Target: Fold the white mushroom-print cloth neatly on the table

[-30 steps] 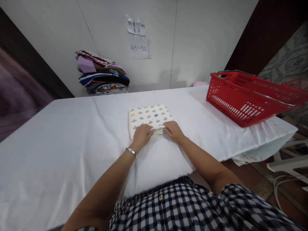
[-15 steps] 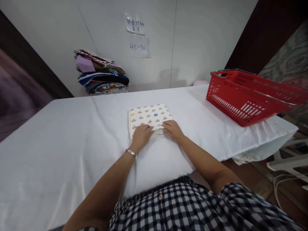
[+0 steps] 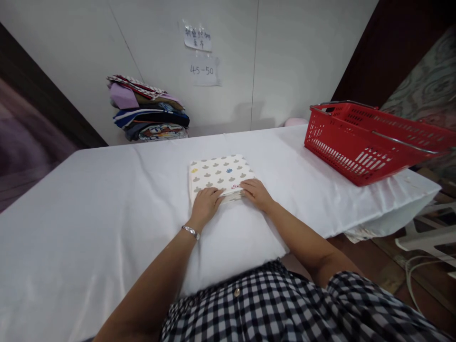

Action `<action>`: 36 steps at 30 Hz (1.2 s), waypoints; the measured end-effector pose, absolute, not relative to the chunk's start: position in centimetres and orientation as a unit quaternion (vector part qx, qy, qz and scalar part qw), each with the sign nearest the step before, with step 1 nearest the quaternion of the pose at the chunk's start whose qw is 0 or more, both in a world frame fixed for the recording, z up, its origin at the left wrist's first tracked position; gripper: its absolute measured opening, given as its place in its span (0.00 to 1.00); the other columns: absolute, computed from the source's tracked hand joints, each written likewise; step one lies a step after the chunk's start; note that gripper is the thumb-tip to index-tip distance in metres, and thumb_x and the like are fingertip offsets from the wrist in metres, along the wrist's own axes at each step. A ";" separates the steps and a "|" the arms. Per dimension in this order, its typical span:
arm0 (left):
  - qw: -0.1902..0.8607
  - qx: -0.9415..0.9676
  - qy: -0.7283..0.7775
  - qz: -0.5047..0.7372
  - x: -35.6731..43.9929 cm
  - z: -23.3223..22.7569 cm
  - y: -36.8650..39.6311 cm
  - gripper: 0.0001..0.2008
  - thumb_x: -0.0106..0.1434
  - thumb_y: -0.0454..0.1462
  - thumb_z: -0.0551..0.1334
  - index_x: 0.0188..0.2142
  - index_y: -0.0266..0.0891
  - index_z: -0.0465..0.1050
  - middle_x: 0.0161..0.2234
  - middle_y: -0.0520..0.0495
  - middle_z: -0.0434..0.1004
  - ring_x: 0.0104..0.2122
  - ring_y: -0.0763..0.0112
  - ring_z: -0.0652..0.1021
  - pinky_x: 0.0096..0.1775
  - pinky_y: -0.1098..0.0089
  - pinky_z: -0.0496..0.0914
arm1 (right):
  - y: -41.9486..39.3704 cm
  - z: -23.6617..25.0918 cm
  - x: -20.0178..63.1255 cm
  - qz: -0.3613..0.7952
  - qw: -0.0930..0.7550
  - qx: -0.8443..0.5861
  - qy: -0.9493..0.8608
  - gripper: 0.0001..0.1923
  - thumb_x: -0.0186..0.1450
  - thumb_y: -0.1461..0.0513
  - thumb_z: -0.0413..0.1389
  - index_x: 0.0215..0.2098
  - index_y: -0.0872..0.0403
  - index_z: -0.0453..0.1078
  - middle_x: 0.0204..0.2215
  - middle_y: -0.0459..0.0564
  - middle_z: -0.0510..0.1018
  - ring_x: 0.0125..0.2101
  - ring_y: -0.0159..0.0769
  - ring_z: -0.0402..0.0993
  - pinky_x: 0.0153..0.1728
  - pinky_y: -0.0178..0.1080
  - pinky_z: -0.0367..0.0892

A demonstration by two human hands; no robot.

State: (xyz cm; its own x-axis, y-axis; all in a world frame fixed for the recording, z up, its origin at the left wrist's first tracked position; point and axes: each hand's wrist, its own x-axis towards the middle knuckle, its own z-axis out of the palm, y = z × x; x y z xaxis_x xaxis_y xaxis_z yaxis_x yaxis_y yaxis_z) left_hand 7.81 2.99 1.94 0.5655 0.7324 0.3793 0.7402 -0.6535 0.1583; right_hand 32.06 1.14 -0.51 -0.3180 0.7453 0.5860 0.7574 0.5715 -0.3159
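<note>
A folded cream cloth (image 3: pixel 218 173) printed with small grey shapes lies flat on the white-covered table (image 3: pixel 89 199). My left hand (image 3: pixel 205 203) rests on its near left edge, fingers curled over the folded layers. On the near right corner sits my right hand (image 3: pixel 257 194), fingers gripping that edge. A silver bracelet (image 3: pixel 190 231) circles my left wrist.
A red plastic basket (image 3: pixel 359 142) with metal handles stands at the table's right end. A stack of folded coloured clothes (image 3: pixel 147 111) lies at the back left against the white wall. Paper notes (image 3: pixel 201 57) hang on the wall. White stools show at the right.
Both hands stay on the cloth's near edge, with the fingers shifting slightly. The view has drifted a little to the right.
</note>
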 end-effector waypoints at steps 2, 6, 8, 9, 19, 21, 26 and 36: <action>0.006 -0.886 -0.415 -0.206 7.6 1.9 3.0 0.17 0.68 0.42 0.50 0.50 0.42 0.71 0.45 0.42 0.74 0.45 0.59 0.71 0.47 0.59 0.64 | 1.2 -0.6 32.3 -0.010 0.350 -0.473 -0.808 0.14 0.69 0.59 0.47 0.48 0.51 0.71 0.47 0.52 0.75 0.50 0.39 0.67 0.52 0.46 0.59; -0.016 -0.883 -0.417 -0.214 7.6 1.9 2.8 0.17 0.67 0.42 0.50 0.51 0.43 0.70 0.45 0.42 0.74 0.46 0.59 0.71 0.48 0.58 0.64 | 1.1 -0.6 32.4 0.002 0.324 -0.491 -0.809 0.14 0.69 0.59 0.47 0.47 0.49 0.72 0.48 0.51 0.75 0.50 0.40 0.67 0.53 0.48 0.59; -0.015 -0.879 -0.418 -0.228 7.7 2.0 2.7 0.17 0.67 0.41 0.50 0.51 0.42 0.70 0.47 0.42 0.73 0.47 0.59 0.71 0.49 0.58 0.63 | 0.8 -0.3 32.1 -0.003 0.324 -0.497 -0.805 0.14 0.68 0.59 0.48 0.49 0.49 0.71 0.50 0.51 0.74 0.52 0.40 0.66 0.54 0.49 0.57; -0.012 -0.878 -0.417 -0.234 7.7 1.9 2.6 0.17 0.68 0.41 0.50 0.51 0.42 0.70 0.47 0.42 0.74 0.47 0.59 0.70 0.49 0.58 0.63 | 0.6 -0.1 31.8 -0.009 0.326 -0.499 -0.803 0.15 0.68 0.60 0.48 0.50 0.50 0.70 0.51 0.52 0.73 0.54 0.41 0.64 0.55 0.50 0.56; -0.050 -0.860 -0.428 -0.274 7.2 2.2 2.6 0.15 0.68 0.41 0.50 0.45 0.42 0.74 0.45 0.45 0.76 0.46 0.63 0.73 0.49 0.60 0.65 | -0.5 1.0 30.0 0.029 0.255 -0.504 -0.825 0.19 0.69 0.60 0.46 0.58 0.50 0.62 0.56 0.52 0.69 0.58 0.41 0.60 0.58 0.53 0.52; -0.047 -0.846 -0.442 -0.295 6.9 2.6 3.0 0.15 0.68 0.42 0.50 0.45 0.41 0.73 0.47 0.45 0.75 0.48 0.63 0.72 0.51 0.59 0.64 | -0.3 1.5 29.4 0.016 0.264 -0.508 -0.820 0.19 0.70 0.59 0.45 0.58 0.51 0.63 0.57 0.53 0.68 0.59 0.42 0.58 0.59 0.54 0.50; -0.015 -0.828 -0.495 -0.263 6.6 2.2 4.1 0.17 0.66 0.41 0.52 0.51 0.39 0.69 0.57 0.41 0.68 0.59 0.55 0.63 0.57 0.52 0.58 | 0.9 2.0 27.0 -0.010 0.232 -0.489 -0.841 0.23 0.69 0.56 0.46 0.60 0.52 0.59 0.62 0.56 0.60 0.63 0.46 0.50 0.60 0.57 0.46; -0.045 -0.812 -0.537 -0.223 6.4 0.9 4.2 0.20 0.66 0.41 0.50 0.55 0.41 0.65 0.60 0.42 0.63 0.62 0.57 0.58 0.59 0.48 0.51 | 1.1 1.6 27.1 0.084 0.174 -0.500 -0.844 0.27 0.68 0.51 0.47 0.63 0.51 0.54 0.63 0.55 0.57 0.64 0.44 0.48 0.61 0.56 0.47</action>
State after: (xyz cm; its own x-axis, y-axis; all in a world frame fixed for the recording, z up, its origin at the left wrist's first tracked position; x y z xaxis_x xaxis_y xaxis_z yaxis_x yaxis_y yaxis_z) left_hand 6.42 4.20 0.86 0.3238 0.8922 0.3150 0.8522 -0.4196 0.3125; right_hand 27.11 1.12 1.65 -0.4392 0.8737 0.2092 0.8151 0.4855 -0.3161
